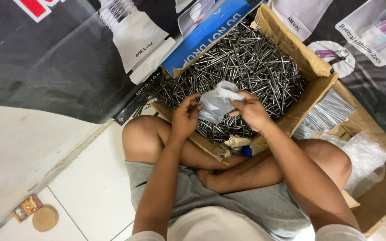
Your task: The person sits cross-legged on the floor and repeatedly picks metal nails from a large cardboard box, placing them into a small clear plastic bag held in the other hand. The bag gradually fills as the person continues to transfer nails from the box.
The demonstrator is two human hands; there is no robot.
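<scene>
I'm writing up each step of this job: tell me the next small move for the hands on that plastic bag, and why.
Probably pull the bag's mouth apart. Both the left hand and the right hand pinch the crumpled clear plastic bag, which looks closed and empty, right above the cardboard box full of loose nails. Nothing could go in until it is opened.

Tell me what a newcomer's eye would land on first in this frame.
First, the open brown cardboard box at upper centre, heaped with long grey steel nails. Over that heap, the left hand and right hand pinch a thin, crumpled white plastic bag between them, above the person's crossed bare legs. At right, a second bundle of nails lies beside crumpled clear plastic.
</scene>
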